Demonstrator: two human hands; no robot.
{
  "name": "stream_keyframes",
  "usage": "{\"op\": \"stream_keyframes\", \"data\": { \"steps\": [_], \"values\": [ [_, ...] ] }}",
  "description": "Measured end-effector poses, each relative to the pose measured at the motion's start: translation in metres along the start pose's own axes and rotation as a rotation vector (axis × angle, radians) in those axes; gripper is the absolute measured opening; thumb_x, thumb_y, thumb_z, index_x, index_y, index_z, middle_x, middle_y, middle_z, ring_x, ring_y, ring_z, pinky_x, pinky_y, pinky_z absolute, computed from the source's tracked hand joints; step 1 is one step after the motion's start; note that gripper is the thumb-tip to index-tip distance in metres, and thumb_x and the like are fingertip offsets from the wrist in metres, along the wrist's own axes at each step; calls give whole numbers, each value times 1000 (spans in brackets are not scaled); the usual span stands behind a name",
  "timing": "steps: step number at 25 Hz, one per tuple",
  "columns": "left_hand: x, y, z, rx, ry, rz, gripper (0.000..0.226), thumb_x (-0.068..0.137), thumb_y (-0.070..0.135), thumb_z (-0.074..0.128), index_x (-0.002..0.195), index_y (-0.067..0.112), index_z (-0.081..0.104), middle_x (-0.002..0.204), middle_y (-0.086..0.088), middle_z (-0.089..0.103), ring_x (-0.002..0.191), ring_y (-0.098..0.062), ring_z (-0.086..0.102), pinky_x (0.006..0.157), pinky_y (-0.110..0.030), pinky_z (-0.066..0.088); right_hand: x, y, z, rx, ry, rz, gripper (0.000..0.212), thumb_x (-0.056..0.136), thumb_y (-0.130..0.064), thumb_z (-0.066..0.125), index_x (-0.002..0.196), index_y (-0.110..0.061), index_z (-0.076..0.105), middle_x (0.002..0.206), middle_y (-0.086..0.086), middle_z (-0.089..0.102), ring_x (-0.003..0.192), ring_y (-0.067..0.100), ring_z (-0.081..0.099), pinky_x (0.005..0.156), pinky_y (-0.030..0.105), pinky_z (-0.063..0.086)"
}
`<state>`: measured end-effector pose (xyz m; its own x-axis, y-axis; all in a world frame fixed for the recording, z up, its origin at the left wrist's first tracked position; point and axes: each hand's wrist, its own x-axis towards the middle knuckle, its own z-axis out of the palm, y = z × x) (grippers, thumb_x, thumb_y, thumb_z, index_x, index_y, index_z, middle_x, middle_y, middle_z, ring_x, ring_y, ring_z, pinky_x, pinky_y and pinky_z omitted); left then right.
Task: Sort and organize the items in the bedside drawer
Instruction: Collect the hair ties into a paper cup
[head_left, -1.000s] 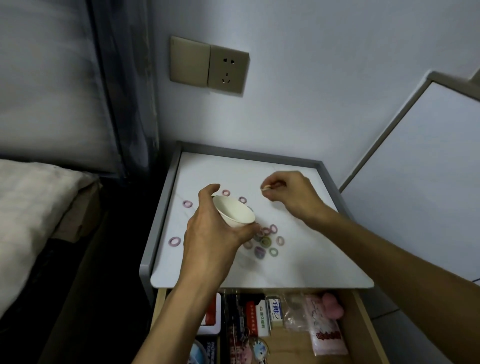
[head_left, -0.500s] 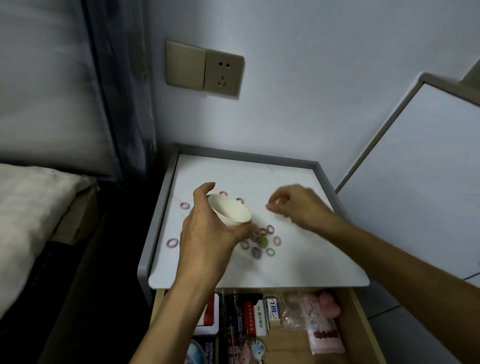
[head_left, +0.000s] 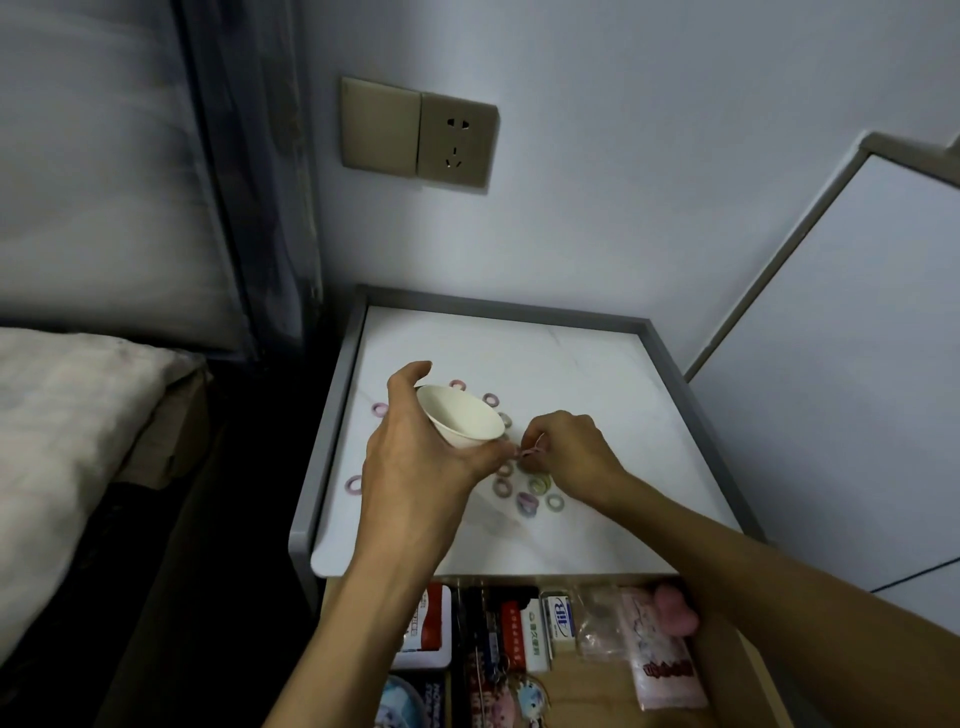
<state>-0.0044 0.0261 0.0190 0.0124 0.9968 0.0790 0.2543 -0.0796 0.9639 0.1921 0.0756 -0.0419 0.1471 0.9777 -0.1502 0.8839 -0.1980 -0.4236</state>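
A small white cup (head_left: 460, 423) is held tilted above the desk (head_left: 519, 353) by the left hand (head_left: 415, 467). Its grip is curled round the cup's side, with the thumb at the far rim. The cup's mouth is turned toward the right hand (head_left: 566, 452). A thin hair tie (head_left: 535, 451) is pinched in the grip of the right hand, just beside the cup's lower rim and the left fingertips. A cluster of coloured ties (head_left: 524, 491) is seen lying on the white desk under and near the right hand. Single ties are noted apart from it: two near the desk's left edge (head_left: 354, 485) and others behind the cup (head_left: 491, 399). The drawer (head_left: 587, 675) below the desk's front edge stands open. Small boxes (head_left: 558, 618), a plastic packet (head_left: 665, 665) and a pink soft item (head_left: 672, 608) are recorded inside, packed side by side. A wall socket (head_left: 454, 145) is fixed above the desk. A bed (head_left: 67, 415) is located to the left.
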Motion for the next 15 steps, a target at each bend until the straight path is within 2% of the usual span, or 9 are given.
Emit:
{"op": "stream_keyframes", "data": {
  "steps": [4,8,10,13,15],
  "values": [
    [0,2,0,-12,-7,1,94,64,23,90,141,28,36,91,36,38,97,-8,48,80,-20,39,4,0,-8,2,5,6,4,84,-14,75,87,-13,74,90,4,72,73,10,61,60,15,42],
    [0,0,2,-25,-9,-4,94,65,23,90,141,28,35,93,31,44,99,-10,50,80,-23,41,-5,-15,-45,108,54,-56,9,83,-19,77,90,-14,74,84,-3,70,69,1,61,59,9,44],
    [-1,-1,4,-21,-11,-9,94,65,26,89,142,30,35,100,18,50,99,-13,51,78,-23,43,-14,-34,-71,215,53,-165,7,83,-19,76,88,-16,73,82,-3,72,73,8,66,66,18,53],
    [-3,1,10,10,-33,-14,94,66,28,88,141,32,33,109,12,50,89,-8,51,62,-7,39,-29,-69,-94,318,-47,-349,8,81,-15,77,88,-14,73,82,-2,74,80,15,70,76,31,58],
    [-5,3,12,12,-67,-6,93,67,27,87,141,33,32,108,15,54,79,3,52,59,1,37,-39,-85,-92,269,-170,-433,14,79,-10,79,92,-14,76,82,-6,75,80,9,71,77,27,58]
  ]
}}
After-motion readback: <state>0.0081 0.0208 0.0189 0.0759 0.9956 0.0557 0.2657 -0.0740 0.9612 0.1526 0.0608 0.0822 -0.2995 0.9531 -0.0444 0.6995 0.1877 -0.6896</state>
